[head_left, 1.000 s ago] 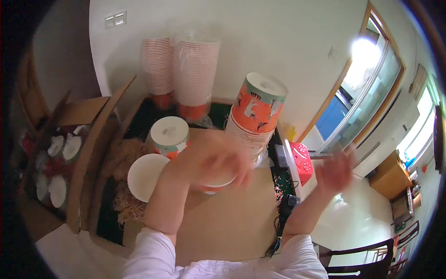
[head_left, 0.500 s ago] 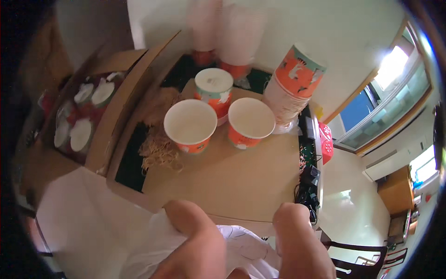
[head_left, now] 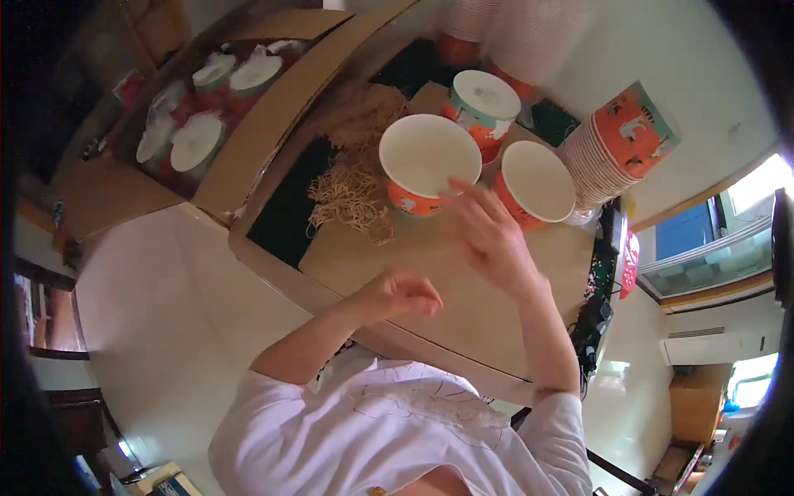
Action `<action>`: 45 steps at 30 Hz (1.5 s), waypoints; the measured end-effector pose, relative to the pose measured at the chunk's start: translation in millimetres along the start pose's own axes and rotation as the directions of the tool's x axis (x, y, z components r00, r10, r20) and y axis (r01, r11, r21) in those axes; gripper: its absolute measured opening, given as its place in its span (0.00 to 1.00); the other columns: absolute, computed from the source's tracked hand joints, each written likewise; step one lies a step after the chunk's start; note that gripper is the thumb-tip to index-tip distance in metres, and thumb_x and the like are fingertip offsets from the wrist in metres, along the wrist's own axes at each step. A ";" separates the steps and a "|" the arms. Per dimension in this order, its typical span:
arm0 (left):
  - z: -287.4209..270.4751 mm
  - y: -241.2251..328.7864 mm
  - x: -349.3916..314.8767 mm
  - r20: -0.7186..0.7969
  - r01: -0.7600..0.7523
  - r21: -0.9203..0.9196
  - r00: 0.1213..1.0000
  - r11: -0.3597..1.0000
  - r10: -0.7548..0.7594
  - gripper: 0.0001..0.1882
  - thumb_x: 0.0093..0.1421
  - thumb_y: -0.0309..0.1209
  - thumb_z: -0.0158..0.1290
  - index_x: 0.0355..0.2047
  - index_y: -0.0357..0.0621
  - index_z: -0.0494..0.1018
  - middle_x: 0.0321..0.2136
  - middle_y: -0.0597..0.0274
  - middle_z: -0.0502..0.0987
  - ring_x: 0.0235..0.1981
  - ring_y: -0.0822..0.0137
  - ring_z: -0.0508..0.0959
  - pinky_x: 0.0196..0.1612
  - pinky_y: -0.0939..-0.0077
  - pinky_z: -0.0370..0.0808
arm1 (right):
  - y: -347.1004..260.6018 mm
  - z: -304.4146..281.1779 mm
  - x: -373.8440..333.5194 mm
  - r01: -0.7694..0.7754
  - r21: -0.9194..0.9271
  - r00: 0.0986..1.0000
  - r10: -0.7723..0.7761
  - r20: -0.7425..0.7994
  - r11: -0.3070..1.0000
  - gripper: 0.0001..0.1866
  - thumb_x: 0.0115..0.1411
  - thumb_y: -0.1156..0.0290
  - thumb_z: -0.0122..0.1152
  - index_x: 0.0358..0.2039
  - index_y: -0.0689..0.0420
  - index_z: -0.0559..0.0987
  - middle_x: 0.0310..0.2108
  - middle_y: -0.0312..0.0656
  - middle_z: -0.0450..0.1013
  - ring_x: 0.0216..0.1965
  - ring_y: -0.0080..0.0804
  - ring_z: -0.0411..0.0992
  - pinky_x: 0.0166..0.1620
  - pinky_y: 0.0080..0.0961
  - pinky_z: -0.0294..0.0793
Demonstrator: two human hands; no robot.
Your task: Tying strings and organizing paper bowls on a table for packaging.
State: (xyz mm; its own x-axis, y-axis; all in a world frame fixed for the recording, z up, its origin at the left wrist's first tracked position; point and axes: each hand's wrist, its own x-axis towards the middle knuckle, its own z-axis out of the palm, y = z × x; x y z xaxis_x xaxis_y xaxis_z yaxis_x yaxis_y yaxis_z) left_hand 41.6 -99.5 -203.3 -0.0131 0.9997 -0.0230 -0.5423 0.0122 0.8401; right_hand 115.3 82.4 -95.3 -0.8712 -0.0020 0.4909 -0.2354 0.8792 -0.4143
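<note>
My right hand reaches over the brown table board, fingers apart. Its fingertips overlap the near rim of the left paper tub; whether they touch it I cannot tell. The wrist is close below another open paper tub. Both are white inside with orange printed sides. Nearer to me, my left hand hovers by the table's front edge, fingers loosely curled and nothing seen in them. Behind the two tubs stands a third one, orange and green, with a white disc-like top.
Left of the tubs lies a heap of tan strings. A tall stack of nested tubs leans at the right; more stacks stand behind. An open cardboard box with bagged tubs is at the left. Black cables line the right edge.
The view has swung, so the table and tubs sit farther right. Both hands now show over the table, the right one reaching to the tubs; earlier only bent arms showed near the front edge.
</note>
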 end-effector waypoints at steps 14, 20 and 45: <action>-78.4 -10.0 3.4 -0.502 0.401 0.855 0.486 0.328 0.715 0.03 0.53 0.28 0.56 0.27 0.41 0.75 0.21 0.56 0.76 0.23 0.57 0.77 0.27 0.68 0.72 | -21.6 -7.4 -68.9 -0.124 -0.225 0.992 0.129 0.008 0.966 0.11 0.48 0.78 0.60 0.35 0.54 0.77 0.28 0.39 0.73 0.34 0.39 0.72 0.51 0.42 0.68; -87.8 14.0 32.3 -0.485 0.407 0.866 0.540 0.291 0.688 0.04 0.54 0.27 0.55 0.27 0.41 0.72 0.23 0.54 0.76 0.26 0.59 0.78 0.30 0.70 0.73 | -16.9 -7.0 -108.0 -0.314 -0.229 0.942 0.333 0.051 0.922 0.11 0.49 0.76 0.64 0.35 0.56 0.78 0.30 0.41 0.75 0.33 0.41 0.73 0.50 0.44 0.68; 79.2 81.1 -20.9 0.266 -0.358 0.926 0.840 0.116 0.472 0.11 0.52 0.24 0.55 0.36 0.42 0.68 0.34 0.59 0.72 0.33 0.59 0.77 0.32 0.68 0.75 | -77.8 11.1 -88.4 -0.129 0.851 0.897 0.426 -0.118 0.509 0.30 0.55 0.79 0.62 0.55 0.63 0.59 0.45 0.45 0.70 0.43 0.28 0.71 0.47 0.26 0.72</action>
State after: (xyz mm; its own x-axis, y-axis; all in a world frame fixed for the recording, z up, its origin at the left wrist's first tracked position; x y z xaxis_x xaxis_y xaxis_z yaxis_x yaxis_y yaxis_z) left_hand 64.4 -117.6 -91.8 -0.0437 0.8520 0.5217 0.7199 -0.3352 0.6078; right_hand 205.8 8.9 -115.0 -0.8308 0.4290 0.3547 -0.3738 0.0422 -0.9265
